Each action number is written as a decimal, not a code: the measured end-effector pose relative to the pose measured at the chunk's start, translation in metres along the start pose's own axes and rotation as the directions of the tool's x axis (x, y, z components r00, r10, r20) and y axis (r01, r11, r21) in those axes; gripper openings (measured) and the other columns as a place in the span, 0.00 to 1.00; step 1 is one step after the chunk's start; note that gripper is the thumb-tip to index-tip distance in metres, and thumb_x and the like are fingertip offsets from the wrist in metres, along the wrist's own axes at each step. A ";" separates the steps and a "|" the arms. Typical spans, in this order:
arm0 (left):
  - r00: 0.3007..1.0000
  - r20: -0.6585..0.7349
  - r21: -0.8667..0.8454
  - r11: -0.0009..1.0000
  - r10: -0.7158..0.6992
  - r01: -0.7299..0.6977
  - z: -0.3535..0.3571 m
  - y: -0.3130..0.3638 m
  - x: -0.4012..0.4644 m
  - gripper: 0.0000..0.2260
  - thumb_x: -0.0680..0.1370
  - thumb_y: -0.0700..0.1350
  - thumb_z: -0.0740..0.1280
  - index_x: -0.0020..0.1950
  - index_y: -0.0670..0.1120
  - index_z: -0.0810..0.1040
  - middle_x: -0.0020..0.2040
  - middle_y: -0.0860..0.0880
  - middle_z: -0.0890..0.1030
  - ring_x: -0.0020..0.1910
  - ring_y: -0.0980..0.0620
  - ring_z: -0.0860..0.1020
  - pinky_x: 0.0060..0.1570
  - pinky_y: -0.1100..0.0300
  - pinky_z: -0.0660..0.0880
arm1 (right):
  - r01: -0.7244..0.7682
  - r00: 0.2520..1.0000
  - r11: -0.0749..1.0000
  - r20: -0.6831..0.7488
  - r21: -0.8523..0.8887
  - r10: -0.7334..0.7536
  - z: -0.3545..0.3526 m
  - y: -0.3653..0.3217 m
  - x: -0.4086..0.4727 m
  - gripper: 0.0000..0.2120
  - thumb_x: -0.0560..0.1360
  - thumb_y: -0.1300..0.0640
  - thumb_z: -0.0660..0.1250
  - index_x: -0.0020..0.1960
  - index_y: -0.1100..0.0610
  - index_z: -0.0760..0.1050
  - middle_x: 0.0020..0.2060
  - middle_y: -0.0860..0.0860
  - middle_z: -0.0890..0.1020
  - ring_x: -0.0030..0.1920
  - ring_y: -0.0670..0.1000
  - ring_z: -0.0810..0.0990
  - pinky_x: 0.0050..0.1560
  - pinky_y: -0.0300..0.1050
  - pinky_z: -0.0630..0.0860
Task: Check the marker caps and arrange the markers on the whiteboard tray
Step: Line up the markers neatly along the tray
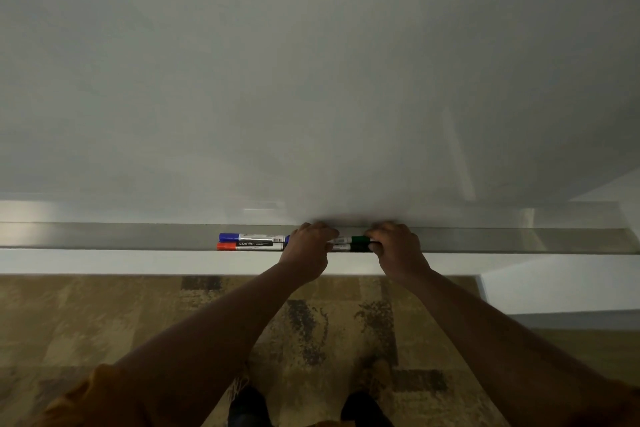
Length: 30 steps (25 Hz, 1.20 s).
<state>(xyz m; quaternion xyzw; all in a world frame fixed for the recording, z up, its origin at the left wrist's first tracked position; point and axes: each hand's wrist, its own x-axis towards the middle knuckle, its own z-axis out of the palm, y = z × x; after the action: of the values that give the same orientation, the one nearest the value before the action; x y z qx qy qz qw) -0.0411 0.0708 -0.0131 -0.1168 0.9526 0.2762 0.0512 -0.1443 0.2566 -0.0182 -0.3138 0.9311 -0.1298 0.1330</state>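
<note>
On the whiteboard tray (pixel 485 240), we clasp both hands around the green marker (pixel 358 239) and black marker (pixel 358 247), lying lengthwise: left hand (pixel 308 250) on barrels, right hand (pixel 396 248) curled over caps.

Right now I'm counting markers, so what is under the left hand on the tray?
The left hand covers the near ends of the blue marker and red marker, plus part of two green-capped markers. Anything else beneath it is hidden.
</note>
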 end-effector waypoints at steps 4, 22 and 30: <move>1.000 -0.017 -0.009 1.000 0.009 -0.009 0.005 -0.001 0.000 0.16 0.77 0.37 0.66 0.63 0.50 0.80 0.58 0.50 0.81 0.56 0.45 0.76 0.57 0.51 0.72 | -0.007 1.000 1.000 0.020 -0.009 0.007 0.002 -0.001 -0.002 0.13 0.77 0.56 0.66 0.60 0.49 0.78 0.58 0.51 0.79 0.58 0.59 0.74 0.55 0.54 0.72; 0.861 -0.301 0.053 0.894 -0.410 0.445 -0.004 -0.061 -0.064 0.13 0.82 0.55 0.58 0.64 0.54 0.69 0.72 0.45 0.66 0.75 0.39 0.57 0.70 0.39 0.58 | 0.041 0.999 0.999 0.026 0.026 -0.041 0.010 -0.019 -0.005 0.16 0.77 0.55 0.63 0.64 0.53 0.76 0.58 0.50 0.77 0.59 0.55 0.73 0.60 0.54 0.68; 0.872 -0.315 0.058 0.910 -0.374 0.411 -0.005 -0.055 -0.060 0.11 0.82 0.53 0.59 0.63 0.53 0.72 0.66 0.47 0.71 0.69 0.43 0.64 0.66 0.44 0.65 | 0.054 0.998 0.998 0.018 0.026 -0.054 0.010 -0.020 -0.006 0.15 0.77 0.56 0.64 0.63 0.54 0.76 0.58 0.52 0.78 0.57 0.57 0.74 0.56 0.55 0.72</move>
<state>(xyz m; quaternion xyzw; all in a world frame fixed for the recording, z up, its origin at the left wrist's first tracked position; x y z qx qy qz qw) 0.0310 0.0344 -0.0270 -0.3449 0.9207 0.1801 -0.0301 -0.1250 0.2434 -0.0194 -0.3384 0.9193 -0.1421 0.1420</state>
